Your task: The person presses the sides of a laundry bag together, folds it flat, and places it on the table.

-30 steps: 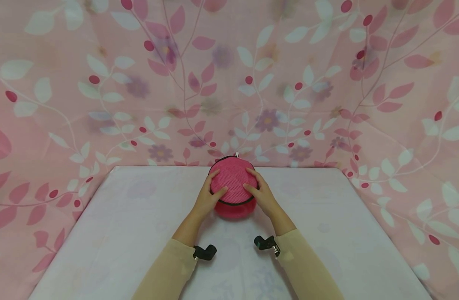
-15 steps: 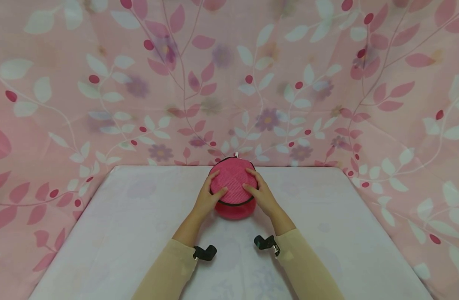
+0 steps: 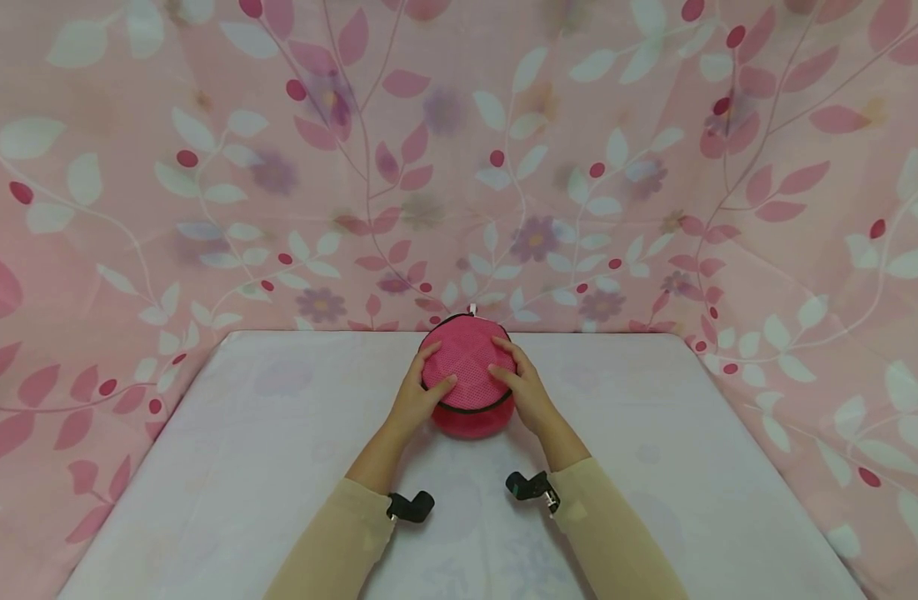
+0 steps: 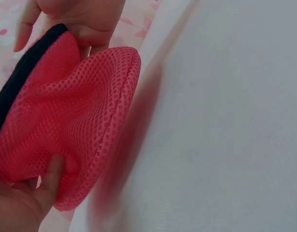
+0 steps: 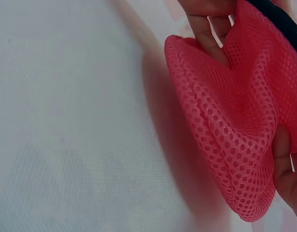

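Observation:
A round pink mesh laundry bag (image 3: 470, 358) with a black zipper band and a white pull at its far side stands in the middle of the head view. My left hand (image 3: 414, 396) grips its left side, thumb on the top face. On the right side my right hand (image 3: 532, 396) holds it the same way, with the thumb pointing inward. In the left wrist view the lower mesh (image 4: 85, 106) is dented and creased by the fingers (image 4: 54, 176). The right wrist view shows the same soft folds in the bag (image 5: 235, 140), its reddish shadow falling on the cloth below.
A white cloth (image 3: 639, 500) with faint floral marks covers the table. Its far edge meets a pink curtain (image 3: 459, 167) with leaves and flowers, which also hangs at both sides. Black wrist cameras (image 3: 410, 506) sit at the beige sleeves (image 3: 612, 525).
Almost nothing differs. Both hands keep their hold on the bag, which stays in place with only a slight shift.

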Available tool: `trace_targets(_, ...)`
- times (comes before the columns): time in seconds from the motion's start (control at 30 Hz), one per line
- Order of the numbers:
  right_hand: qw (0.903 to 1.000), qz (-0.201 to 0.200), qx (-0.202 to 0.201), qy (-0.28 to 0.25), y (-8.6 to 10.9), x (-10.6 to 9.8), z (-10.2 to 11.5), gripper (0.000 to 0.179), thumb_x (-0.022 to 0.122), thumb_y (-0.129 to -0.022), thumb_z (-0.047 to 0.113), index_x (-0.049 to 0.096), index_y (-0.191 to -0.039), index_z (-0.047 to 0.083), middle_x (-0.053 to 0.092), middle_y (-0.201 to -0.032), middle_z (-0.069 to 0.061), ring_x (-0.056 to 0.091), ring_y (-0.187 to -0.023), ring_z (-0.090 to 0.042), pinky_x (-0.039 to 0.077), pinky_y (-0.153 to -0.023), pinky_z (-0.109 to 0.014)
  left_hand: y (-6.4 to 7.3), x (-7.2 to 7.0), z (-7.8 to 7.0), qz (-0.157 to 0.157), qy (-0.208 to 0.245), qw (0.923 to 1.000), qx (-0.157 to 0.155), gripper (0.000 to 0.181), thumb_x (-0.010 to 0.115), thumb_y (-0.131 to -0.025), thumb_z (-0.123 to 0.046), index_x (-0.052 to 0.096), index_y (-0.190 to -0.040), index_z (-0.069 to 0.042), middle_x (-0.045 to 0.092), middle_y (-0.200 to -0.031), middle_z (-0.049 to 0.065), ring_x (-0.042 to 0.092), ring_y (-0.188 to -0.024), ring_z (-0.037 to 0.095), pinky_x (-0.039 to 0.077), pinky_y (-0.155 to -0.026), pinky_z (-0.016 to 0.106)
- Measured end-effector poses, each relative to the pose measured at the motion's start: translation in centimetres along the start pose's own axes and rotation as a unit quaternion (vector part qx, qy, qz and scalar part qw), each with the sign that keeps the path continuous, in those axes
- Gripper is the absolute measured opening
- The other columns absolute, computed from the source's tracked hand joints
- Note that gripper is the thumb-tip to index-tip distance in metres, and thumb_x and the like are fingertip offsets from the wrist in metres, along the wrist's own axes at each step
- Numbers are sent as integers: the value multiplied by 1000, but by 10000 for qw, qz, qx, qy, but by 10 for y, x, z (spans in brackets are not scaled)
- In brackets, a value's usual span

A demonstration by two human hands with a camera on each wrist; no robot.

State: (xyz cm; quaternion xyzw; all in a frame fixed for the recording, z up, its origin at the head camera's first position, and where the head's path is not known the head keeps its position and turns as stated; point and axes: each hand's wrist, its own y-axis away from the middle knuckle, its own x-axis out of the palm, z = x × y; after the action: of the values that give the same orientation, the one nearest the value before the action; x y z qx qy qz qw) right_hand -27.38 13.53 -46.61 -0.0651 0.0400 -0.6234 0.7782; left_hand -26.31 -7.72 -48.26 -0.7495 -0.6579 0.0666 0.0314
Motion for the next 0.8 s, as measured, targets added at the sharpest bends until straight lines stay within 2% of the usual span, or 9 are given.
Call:
trace_targets(0.2, 9997, -16, 86, -223, 0, -1, 0, 53, 59, -99, 13, 43, -150, 14, 29, -159, -4, 28, -145, -20, 21, -120, -41, 0, 3, 3, -155, -114, 9998, 99, 67, 72, -94, -21, 39, -152, -24, 33, -159, 10, 32, -146, 29, 24, -119, 48)
trace_targets(0.43, 9999, -9, 120, -46, -1, -4, -4, 56, 62, -99, 11, 41, -151, 11, 30, -159, -8, 29, -145, -22, 23, -119, -40, 2, 3, 3, -303, -154, 9992, 193, 65, 72, -93, -19, 41, -151, -21, 37, -157, 12, 34, -145, 29, 25, -119, 47)
trace_targets(0.67, 9999, -43, 133, 23, 0, -2, -2, 58, 63, -97, 3, 42, -151, 9, 30, -159, -10, 33, -144, -24, 27, -118, -41, 4, 0, 4, -652, 212, 9972, 314, 59, 72, -93, -14, 47, -147, -14, 40, -154, 12, 39, -141, 28, 28, -118, 45)
trace_targets(0.8, 10000, -28, 79, 25, 0, -2, -2, 59, 63, -96, -1, 41, -151, 7, 30, -160, -12, 33, -144, -26, 27, -118, -42, 3, -1, 5, -670, 262, 9971, 259, 60, 73, -93, -13, 47, -147, -15, 40, -155, 11, 44, -137, 31, 33, -115, 47)
